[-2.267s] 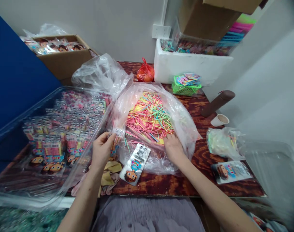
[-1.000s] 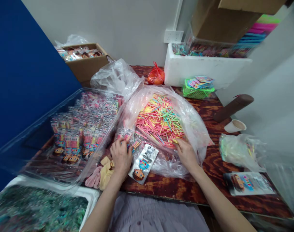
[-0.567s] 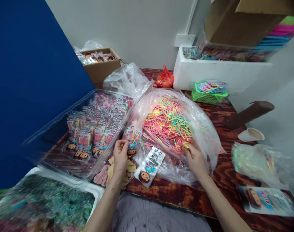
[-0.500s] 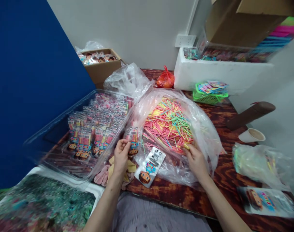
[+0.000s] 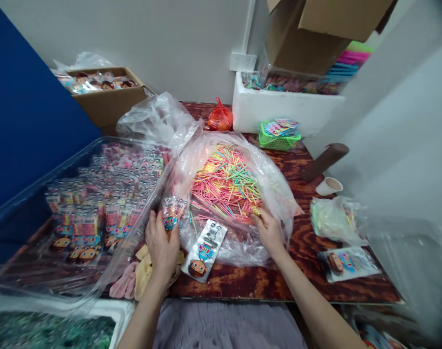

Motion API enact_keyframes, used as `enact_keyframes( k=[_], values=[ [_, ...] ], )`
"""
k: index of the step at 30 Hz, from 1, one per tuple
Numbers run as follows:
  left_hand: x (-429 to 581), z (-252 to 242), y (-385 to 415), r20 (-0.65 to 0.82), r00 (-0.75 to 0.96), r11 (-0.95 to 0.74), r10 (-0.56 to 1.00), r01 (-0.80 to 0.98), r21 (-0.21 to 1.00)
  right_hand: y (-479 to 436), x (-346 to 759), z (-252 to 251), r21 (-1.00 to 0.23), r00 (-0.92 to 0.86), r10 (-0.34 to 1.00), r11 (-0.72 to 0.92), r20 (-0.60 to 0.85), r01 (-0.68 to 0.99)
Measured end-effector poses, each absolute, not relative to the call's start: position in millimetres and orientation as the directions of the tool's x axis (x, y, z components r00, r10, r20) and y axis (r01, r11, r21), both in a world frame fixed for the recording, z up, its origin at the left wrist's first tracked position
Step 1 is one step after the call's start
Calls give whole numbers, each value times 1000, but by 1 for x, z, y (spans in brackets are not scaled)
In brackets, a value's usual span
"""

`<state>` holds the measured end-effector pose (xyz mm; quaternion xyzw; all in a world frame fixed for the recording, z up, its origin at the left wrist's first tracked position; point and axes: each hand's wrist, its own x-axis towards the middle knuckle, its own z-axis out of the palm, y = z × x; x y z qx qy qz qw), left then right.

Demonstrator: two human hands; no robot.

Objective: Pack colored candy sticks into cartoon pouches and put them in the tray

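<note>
My left hand (image 5: 163, 245) is at the right side of the clear tub, thumb and fingers apart around the lower end of several small printed packets (image 5: 172, 211). My right hand (image 5: 269, 231) is closed at the fingertips on a small gold-yellow piece (image 5: 256, 212) whose kind I cannot make out. It is at the near right edge of a heap of thin coloured sticks (image 5: 224, 186) in an open clear plastic bag (image 5: 279, 194). Between my hands lies a silver pouch with a cartoon face (image 5: 205, 249).
A clear tub (image 5: 108, 276) holds rows of filled packets. Pink and yellow cloths (image 5: 134, 278) lie by my left wrist. Farther right are a paper cup (image 5: 329, 186), a brown bottle (image 5: 324, 162) and another pouch (image 5: 348, 264). A green basket (image 5: 279, 142) and white foam box (image 5: 286, 109) stand behind.
The view has turned right, so everything sits farther left. My left hand has gone from pinching at the packets to thumb and fingers spread around them. My right hand stays by the sticks.
</note>
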<state>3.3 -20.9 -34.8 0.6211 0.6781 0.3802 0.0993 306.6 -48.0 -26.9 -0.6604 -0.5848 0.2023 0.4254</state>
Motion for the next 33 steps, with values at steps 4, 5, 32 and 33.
enact_keyframes(
  k=[4, 5, 32, 33],
  values=[
    [23, -23, -35, 406, -72, -189, 911, 803, 566, -45, 305, -34, -715, 208, 944, 40, 257, 698],
    [27, -22, -36, 408, -42, -214, 912, 801, 560, -43, 305, -35, -678, 198, 946, 30, 256, 734],
    [83, -20, -50, 276, 289, -393, 917, 774, 496, -101, 265, -54, -942, 133, 983, 76, 125, 327],
    [78, -24, -48, 252, 254, -344, 934, 829, 440, -101, 265, -54, -943, 131, 984, 76, 124, 325]
  ],
)
